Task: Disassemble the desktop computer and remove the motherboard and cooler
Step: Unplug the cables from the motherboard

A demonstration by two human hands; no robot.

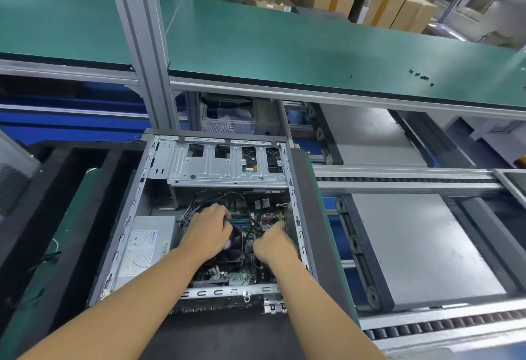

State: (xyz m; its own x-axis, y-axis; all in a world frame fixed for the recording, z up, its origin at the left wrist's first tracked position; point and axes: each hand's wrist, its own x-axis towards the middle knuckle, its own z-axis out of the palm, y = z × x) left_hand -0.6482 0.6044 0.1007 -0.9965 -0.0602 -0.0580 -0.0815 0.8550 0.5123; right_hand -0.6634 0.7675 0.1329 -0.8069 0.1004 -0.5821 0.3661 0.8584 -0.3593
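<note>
An open desktop case (296,188) lies on its side in front of me. The green motherboard (242,272) fills its floor, with a black fan cooler (234,245) in the middle. My left hand (206,233) is inside, fingers curled down among black cables beside the cooler's upper left. My right hand (271,243) reaches in at the cooler's right, fingers curled toward the board's right edge; what it holds is hidden. A silver power supply (146,248) sits at the case's left, and a metal drive cage (227,164) spans the far end.
The case rests on a black padded fixture (85,188). A roller conveyor with grey pallets (412,245) runs to the right. A green shelf (313,46) overhangs behind, with several small black screws (421,76) on it. An aluminium post (145,46) rises at the left.
</note>
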